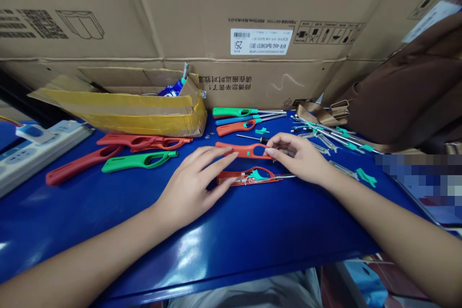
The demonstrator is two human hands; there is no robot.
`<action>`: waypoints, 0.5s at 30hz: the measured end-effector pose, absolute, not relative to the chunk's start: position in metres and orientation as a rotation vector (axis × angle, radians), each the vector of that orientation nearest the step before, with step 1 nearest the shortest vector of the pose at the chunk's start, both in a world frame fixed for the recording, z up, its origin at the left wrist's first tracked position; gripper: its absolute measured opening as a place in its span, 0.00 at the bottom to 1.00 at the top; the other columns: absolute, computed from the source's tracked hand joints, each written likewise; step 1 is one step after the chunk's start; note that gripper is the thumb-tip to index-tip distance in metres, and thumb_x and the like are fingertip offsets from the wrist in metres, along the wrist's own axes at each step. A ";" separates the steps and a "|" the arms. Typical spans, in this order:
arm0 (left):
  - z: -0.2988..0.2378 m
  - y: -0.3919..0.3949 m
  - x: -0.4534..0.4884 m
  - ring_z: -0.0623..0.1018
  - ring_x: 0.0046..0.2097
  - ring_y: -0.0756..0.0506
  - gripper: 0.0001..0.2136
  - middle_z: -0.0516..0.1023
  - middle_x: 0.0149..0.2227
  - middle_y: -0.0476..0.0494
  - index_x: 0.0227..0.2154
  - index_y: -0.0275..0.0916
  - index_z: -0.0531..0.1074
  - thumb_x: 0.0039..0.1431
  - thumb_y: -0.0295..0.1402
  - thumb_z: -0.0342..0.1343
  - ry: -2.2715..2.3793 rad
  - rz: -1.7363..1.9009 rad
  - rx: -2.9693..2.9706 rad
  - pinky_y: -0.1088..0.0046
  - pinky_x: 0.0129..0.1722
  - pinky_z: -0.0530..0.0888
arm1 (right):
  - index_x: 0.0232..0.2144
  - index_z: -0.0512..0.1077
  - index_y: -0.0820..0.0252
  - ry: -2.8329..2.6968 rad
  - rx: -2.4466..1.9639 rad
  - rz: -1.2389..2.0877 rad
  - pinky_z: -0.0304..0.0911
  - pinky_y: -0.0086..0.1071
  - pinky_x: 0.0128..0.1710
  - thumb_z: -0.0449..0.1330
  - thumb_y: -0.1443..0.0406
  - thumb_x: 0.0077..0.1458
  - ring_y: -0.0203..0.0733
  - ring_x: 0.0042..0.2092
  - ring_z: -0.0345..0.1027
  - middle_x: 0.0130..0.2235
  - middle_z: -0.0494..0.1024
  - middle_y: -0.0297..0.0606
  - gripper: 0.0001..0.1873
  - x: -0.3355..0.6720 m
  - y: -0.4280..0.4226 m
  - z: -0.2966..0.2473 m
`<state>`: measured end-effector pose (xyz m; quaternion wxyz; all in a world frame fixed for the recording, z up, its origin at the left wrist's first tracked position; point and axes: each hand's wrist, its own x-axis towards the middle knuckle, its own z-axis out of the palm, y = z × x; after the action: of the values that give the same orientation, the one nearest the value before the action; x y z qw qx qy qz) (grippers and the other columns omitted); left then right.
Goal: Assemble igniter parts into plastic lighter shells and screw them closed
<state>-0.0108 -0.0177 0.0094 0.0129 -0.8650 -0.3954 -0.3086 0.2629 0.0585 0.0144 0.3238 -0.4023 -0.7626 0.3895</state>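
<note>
My right hand (301, 156) pinches the right end of an orange lighter casing half (242, 150), which has a finger hole and a small green spot. Just nearer to me lies another orange-red casing half (236, 179), its inside facing up, with a teal trigger (256, 174), thin wires and a metal tube (288, 176) in it. My left hand (193, 185) has its fingers stretched apart at the left ends of both halves; whether the fingertips touch them, I cannot tell. Behind the held casing is a screwdriver (249, 137) with a black and yellow handle.
Left are red casings (83, 164) and a green one (139, 161); behind stands a taped cardboard box (144, 114). Long-tube lighters (236, 127) lie at the back, metal tubes with teal parts (335, 135) at right. A power strip (43, 147) sits at far left.
</note>
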 end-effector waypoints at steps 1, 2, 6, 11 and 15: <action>0.010 -0.016 -0.013 0.72 0.59 0.37 0.20 0.75 0.59 0.36 0.60 0.38 0.70 0.66 0.33 0.59 -1.205 -0.940 -2.671 0.53 0.59 0.71 | 0.36 0.72 0.59 -1.956 -1.041 1.135 0.71 0.35 0.38 0.64 0.54 0.58 0.40 0.36 0.74 0.36 0.79 0.39 0.14 0.262 0.057 0.017; 0.011 -0.015 -0.014 0.72 0.60 0.37 0.20 0.74 0.60 0.36 0.60 0.39 0.70 0.67 0.32 0.59 -1.182 -0.917 -2.652 0.52 0.60 0.70 | 0.36 0.72 0.59 -1.929 -1.028 1.237 0.71 0.35 0.39 0.65 0.53 0.57 0.41 0.37 0.75 0.36 0.80 0.39 0.16 0.262 0.055 0.019; 0.013 -0.012 -0.019 0.74 0.57 0.39 0.17 0.78 0.55 0.39 0.59 0.42 0.71 0.69 0.27 0.55 -1.113 -0.892 -2.662 0.54 0.57 0.71 | 0.43 0.75 0.62 -1.928 -1.032 1.437 0.71 0.33 0.36 0.67 0.54 0.55 0.39 0.35 0.75 0.34 0.80 0.39 0.20 0.262 0.051 0.023; 0.011 -0.013 -0.017 0.79 0.48 0.42 0.18 0.80 0.49 0.37 0.57 0.39 0.73 0.67 0.36 0.59 -1.098 -0.918 -2.814 0.61 0.49 0.76 | 0.46 0.76 0.60 -1.936 -1.099 1.450 0.68 0.29 0.27 0.64 0.55 0.57 0.34 0.27 0.70 0.31 0.78 0.34 0.19 0.262 0.051 0.020; 0.007 -0.012 -0.014 0.80 0.48 0.44 0.15 0.81 0.47 0.39 0.54 0.37 0.75 0.68 0.34 0.58 -1.164 -0.976 -2.875 0.65 0.49 0.77 | 0.45 0.77 0.60 -2.085 -1.098 1.294 0.65 0.30 0.26 0.61 0.55 0.61 0.35 0.26 0.69 0.31 0.78 0.35 0.17 0.262 0.051 0.018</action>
<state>-0.0142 -0.0116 0.0073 -0.0550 -0.8829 -0.3573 -0.2995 0.2616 0.0510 0.0185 0.2246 -0.3981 -0.7557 0.4689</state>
